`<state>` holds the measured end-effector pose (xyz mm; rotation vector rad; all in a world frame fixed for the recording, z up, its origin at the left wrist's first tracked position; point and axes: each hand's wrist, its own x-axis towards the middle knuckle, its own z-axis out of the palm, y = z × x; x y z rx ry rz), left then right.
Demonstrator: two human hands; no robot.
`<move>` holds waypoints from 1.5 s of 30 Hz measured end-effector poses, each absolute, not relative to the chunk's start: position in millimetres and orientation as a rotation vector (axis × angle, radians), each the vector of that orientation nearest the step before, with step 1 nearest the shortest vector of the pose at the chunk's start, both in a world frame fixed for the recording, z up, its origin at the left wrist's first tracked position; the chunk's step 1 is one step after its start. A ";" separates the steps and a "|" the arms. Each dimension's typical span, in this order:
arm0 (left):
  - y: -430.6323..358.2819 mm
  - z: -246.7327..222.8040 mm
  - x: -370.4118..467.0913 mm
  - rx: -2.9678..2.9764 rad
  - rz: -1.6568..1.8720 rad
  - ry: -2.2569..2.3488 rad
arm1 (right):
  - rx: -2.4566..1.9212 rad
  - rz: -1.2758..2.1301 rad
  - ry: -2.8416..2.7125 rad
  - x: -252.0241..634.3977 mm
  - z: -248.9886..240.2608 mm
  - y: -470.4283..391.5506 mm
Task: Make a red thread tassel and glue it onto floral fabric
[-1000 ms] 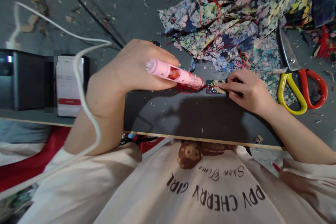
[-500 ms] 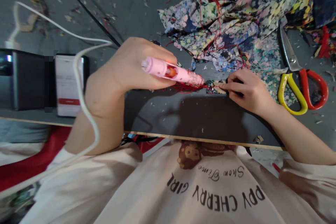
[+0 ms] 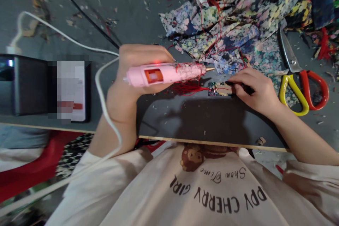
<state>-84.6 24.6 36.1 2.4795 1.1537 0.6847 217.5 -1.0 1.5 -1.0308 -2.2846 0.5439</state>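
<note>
My left hand (image 3: 143, 60) is closed round a pink hot glue pen (image 3: 169, 73), whose bare brass tip points right, above the table. A small red light glows on the pen's side. Below the tip lies a small flat strip (image 3: 218, 88), dark and speckled at its left end and tan toward the right. A red tassel (image 3: 185, 88) spreads from the strip's left end, and a red thread runs along its face. With bent fingers, my right hand (image 3: 255, 90) grips the strip's right end and covers it. The pen tip and the strip are apart.
Scissors (image 3: 292, 63) with one yellow and one red handle lie right of my right hand. Floral fabric scraps (image 3: 233, 31) and red threads heap at the back. A phone (image 3: 71, 91) and a dark box-like device (image 3: 30, 84) sit left. A white cable (image 3: 106, 109) crosses my left arm.
My left hand has lifted the glue pen up off the strip, baring its brass tip. The pen has turned, and its red light now shows. My right hand stays at the strip's right end.
</note>
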 end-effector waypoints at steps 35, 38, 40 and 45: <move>44.7 -10.5 -85.4 2.791 1.424 1.011 | -1.399 1.363 -1.145 222.7 46.9 15.5; 44.4 -10.2 -86.0 2.780 1.415 1.000 | -1.386 1.370 -1.139 218.1 48.6 14.8; 44.4 -10.4 -86.3 2.779 1.416 0.997 | -1.392 1.327 -1.296 215.8 49.8 15.0; 44.4 -11.1 -86.3 2.771 1.420 1.017 | -1.690 1.222 -1.591 221.4 43.3 25.2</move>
